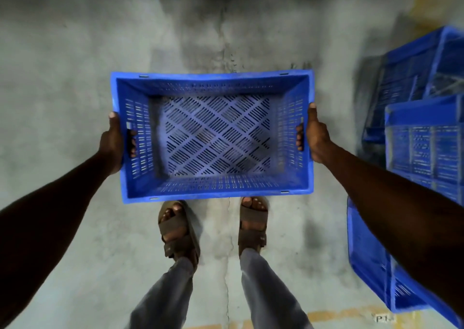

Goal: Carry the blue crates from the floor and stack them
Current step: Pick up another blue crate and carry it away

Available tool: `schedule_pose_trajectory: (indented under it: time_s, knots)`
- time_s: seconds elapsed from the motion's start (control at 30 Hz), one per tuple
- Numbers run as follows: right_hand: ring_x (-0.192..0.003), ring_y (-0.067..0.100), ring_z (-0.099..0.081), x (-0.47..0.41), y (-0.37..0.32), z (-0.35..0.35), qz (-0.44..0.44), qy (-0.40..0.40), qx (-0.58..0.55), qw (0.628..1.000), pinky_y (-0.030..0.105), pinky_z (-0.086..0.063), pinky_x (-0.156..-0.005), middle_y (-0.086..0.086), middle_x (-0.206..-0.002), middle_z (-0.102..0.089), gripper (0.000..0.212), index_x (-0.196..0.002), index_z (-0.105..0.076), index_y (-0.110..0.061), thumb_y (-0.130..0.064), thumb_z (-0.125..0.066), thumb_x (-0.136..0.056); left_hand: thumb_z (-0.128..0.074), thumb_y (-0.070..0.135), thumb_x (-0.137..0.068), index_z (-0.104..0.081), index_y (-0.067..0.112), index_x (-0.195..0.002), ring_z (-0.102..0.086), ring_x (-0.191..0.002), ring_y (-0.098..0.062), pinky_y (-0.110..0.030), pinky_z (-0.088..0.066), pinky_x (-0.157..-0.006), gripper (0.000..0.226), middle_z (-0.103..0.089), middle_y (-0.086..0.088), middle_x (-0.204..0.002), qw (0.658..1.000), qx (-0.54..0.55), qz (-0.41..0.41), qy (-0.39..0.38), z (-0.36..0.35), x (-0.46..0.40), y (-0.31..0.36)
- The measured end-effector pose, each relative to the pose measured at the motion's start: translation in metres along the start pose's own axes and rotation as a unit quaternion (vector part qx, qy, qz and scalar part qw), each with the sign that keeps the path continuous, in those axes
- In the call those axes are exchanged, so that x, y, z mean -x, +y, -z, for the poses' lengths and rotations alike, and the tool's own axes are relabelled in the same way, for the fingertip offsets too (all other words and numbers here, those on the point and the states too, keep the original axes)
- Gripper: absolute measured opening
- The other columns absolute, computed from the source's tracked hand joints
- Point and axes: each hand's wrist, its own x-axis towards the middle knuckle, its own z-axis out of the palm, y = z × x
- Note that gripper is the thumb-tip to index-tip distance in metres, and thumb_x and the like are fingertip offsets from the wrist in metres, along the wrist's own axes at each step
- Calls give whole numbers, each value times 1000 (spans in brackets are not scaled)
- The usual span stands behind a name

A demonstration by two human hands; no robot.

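Grey concrete floor [75,77] below. The empty blue crate [213,135] hangs level above the sandalled feet, long axis spanning between left hand [113,142] and right hand [317,135], fingers [299,137] clamped through its end handles. More blue crates [421,137] lie right of it.

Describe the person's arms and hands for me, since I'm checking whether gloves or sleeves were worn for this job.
No gloves or sleeves show. The left hand and right hand are bare, and both forearms are bare up to the frame edges. No watch, ring, band or marking is visible on either wrist or hand, though the view is slightly blurred.
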Motion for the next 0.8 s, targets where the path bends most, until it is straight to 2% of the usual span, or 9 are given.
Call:
schedule_pose_trajectory:
  time_s: [0.13, 0.23, 0.33, 0.4, 0.47, 0.53, 0.57, 0.67, 0.8]
  knots:
    - [-42, 19, -43, 58, -22, 25, 15, 0, 10, 1000, 27, -40, -45, 3, -52, -47, 75, -68, -53, -15, -86, -36, -84, -34, 89, -76, -55, 17, -70, -43, -39, -17, -24, -38, -40, 76, -47, 0, -53, 1000, 4, 3, 9, 23, 56, 18]
    - [-41, 19, -44, 133, -50, 58, 33, -21, 10, 999, 26, -39, -44, 3, -51, -47, 77, -70, -55, -14, -89, -37, -81, -31, 87, -81, -53, 17, -70, -41, -37, -15, -22, -37, -39, 74, -47, 2, -49, 1000, 16, -5, 7, 56, 137, 47]
    - [-37, 17, -44, 220, -83, 101, 56, -50, 4, 997, 25, -39, -40, 1, -48, -47, 84, -70, -55, -16, -98, -40, -59, -33, 91, -77, -52, 18, -69, -41, -37, -15, -24, -38, -42, 77, -46, 3, -47, 1000, 19, -18, 3, 96, 234, 80]
    - [-37, 16, -43, 285, -106, 132, 75, -78, -8, 994, 23, -38, -38, 0, -48, -46, 83, -69, -54, -17, -98, -43, -55, -36, 94, -72, -52, 18, -68, -41, -38, -17, -24, -39, -41, 78, -45, 2, -48, 999, 33, -27, 9, 124, 307, 103]
    - [-36, 16, -42, 343, -127, 160, 91, -98, -19, 991, 22, -37, -36, 0, -46, -46, 76, -68, -52, -17, -93, -47, -63, -38, 90, -76, -50, 18, -69, -40, -39, -16, -23, -38, -40, 74, -44, 1, -49, 997, 66, -22, 19, 150, 375, 119]
    - [-35, 16, -44, 395, -142, 187, 101, -125, -29, 987, 21, -36, -36, 1, -45, -46, 67, -68, -48, -18, -84, -44, -79, -38, 86, -81, -48, 20, -69, -40, -39, -15, -21, -36, -40, 68, -43, 2, -52, 994, 111, -10, 22, 174, 443, 129]
    - [-35, 16, -44, 417, -147, 198, 106, -143, -37, 983, 20, -36, -36, 1, -45, -46, 66, -68, -47, -18, -82, -43, -81, -38, 87, -81, -48, 21, -69, -40, -39, -14, -21, -36, -40, 68, -43, 2, -53, 991, 129, -11, 23, 183, 475, 132]
    - [-34, 16, -37, 467, -152, 217, 138, -175, -36, 974, 20, -32, -37, 1, -46, -41, 70, -68, -47, -21, -91, -49, -65, -37, 87, -80, -47, 19, -70, -40, -38, -14, -20, -35, -40, 69, -44, 1, -51, 985, 151, -35, 70, 203, 554, 120]
    - [-36, 16, -29, 510, -148, 224, 172, -199, 5, 965, 21, -26, -38, 0, -48, -35, 75, -68, -48, -22, -96, -50, -62, -37, 87, -80, -46, 18, -70, -34, -40, -15, -20, -32, -39, 70, -41, 3, -48, 971, 195, -46, 134, 221, 625, 82]
